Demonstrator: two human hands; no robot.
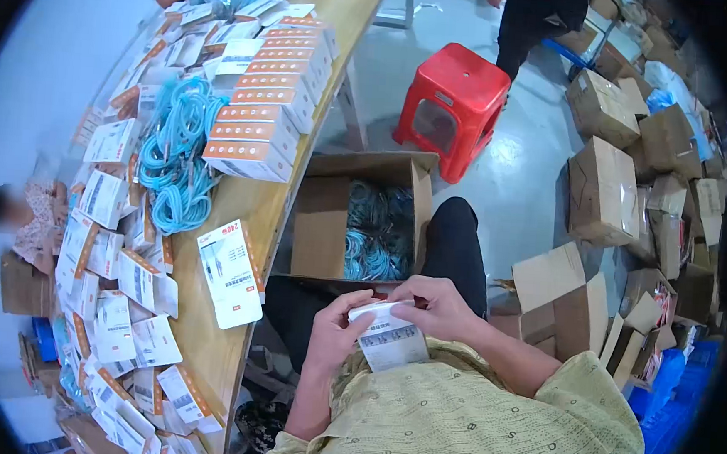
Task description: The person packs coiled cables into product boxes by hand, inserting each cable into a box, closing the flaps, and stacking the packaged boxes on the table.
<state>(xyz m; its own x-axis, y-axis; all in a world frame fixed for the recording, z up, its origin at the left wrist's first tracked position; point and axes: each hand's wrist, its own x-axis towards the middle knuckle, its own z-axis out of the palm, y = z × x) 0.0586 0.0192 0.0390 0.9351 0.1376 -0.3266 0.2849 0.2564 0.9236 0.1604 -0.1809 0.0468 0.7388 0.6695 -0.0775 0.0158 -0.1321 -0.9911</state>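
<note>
Above my lap, my left hand [339, 329] and my right hand [435, 308] both grip the upper end of a small white cardboard box [392, 345] with grey print. The fingertips of both hands press at its top edge, and its lower part hangs toward my shirt. On the table to the left lies another white box [229, 273] with orange sides and a flap extended. Beyond it are coiled light-blue cables [181, 153] and a neat row of closed boxes [252, 141]. Whether anything is inside the held box is hidden.
Many loose white-and-orange boxes [116, 328] cover the wooden table [201, 300]. An open carton [319, 239] of cables stands before my knees. A red stool [459, 87] is ahead, with a person [525, 29] behind it; another person [37, 224] sits left. Cardboard cartons [603, 192] line the right.
</note>
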